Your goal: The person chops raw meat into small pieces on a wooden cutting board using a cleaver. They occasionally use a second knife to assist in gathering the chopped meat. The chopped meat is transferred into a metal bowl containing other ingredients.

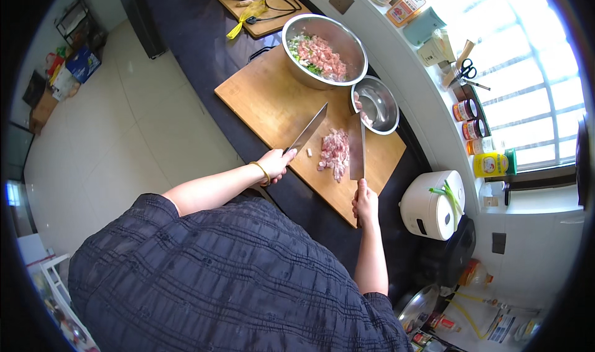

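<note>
Bright kitchen, pale tile floor (pixel 114 116), barred window (pixel 520 85) on the right, and a sill lined with jars and bottles. The dark countertop (pixel 198 48) has a wooden cutting board (pixel 248 95) on it, set at a slant.

So there are 2 cleavers out, 1 per hand. The left hand (pixel 274 166) has its fingers wrapped round the handle of the left cleaver (pixel 310 127), blade angled up and away over the board. The right hand (pixel 365 202) grips the right cleaver (pixel 357 147) the same way, blade pointing nearly straight ahead. The chopped meat (pixel 334 154) is in a loose pile on the board between the 2 blades, right up beside the right cleaver, plus 1 small stray bit nearer the left. Can't tell if either edge touches wood.

Big steel bowl (pixel 354 45) at the far end holds minced meat (pixel 321 56) and chopped greens (pixel 304 48). Smaller steel bowl (pixel 384 101) next to it has a few pale pink pieces (pixel 365 118). White rice cooker (pixel 427 209) off to the right, green stalks (pixel 451 198) on its lid.
</note>
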`<state>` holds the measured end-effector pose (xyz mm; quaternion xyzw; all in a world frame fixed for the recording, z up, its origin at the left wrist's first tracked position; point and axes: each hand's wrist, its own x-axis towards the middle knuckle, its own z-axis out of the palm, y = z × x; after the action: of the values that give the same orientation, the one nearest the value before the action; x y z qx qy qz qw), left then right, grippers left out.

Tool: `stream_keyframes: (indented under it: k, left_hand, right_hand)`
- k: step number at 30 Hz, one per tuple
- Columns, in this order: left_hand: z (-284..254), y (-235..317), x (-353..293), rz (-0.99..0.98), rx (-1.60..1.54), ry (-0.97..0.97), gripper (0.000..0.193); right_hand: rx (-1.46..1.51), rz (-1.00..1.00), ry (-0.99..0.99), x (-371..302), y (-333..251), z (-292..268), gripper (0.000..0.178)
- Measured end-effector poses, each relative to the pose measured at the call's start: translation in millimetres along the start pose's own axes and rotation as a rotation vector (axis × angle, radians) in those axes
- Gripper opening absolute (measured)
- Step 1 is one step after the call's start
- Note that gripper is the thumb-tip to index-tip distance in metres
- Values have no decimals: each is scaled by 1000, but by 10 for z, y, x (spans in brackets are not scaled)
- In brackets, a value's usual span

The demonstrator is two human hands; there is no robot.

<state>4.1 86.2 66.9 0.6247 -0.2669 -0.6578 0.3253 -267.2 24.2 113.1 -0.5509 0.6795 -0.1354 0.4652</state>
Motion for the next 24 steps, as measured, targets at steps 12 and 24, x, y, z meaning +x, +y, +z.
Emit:
stream_keyframes:
  k: [12,24]
  left_hand:
    - [39,77,-79,-12,-4,-13,41]
    - [29,78,-60,-37,-47,1,40]
  right_hand:
    - [50,86,12,126,344,96,54]
    - [28,-11,-4,30,114,-199,52]
